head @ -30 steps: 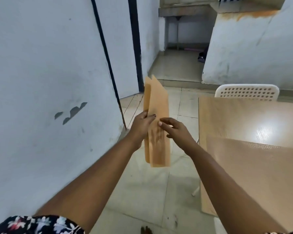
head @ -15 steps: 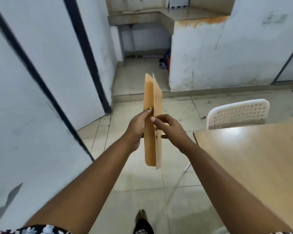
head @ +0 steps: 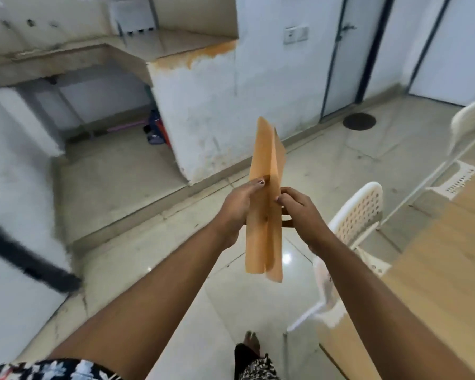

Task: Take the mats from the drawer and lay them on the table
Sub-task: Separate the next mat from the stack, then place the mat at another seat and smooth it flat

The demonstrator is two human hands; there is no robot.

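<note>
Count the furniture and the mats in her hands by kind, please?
Mats, orange, held upright by left hand and right hand: 2 visible
White chairs: 2
Wooden table: 1
Total: 5

A white plastic chair [head: 358, 215] with a perforated back stands on the pale tiled floor [head: 137, 250], and a second white chair [head: 469, 127] stands farther right. Behind them rises a whitewashed half-wall [head: 203, 105] with orange staining along its top edge. A concrete counter [head: 52, 61] runs to its left, with dark bundled items [head: 157, 130] beneath. A round dark floor drain [head: 359, 121] lies near the closed doors [head: 368, 50].
</note>
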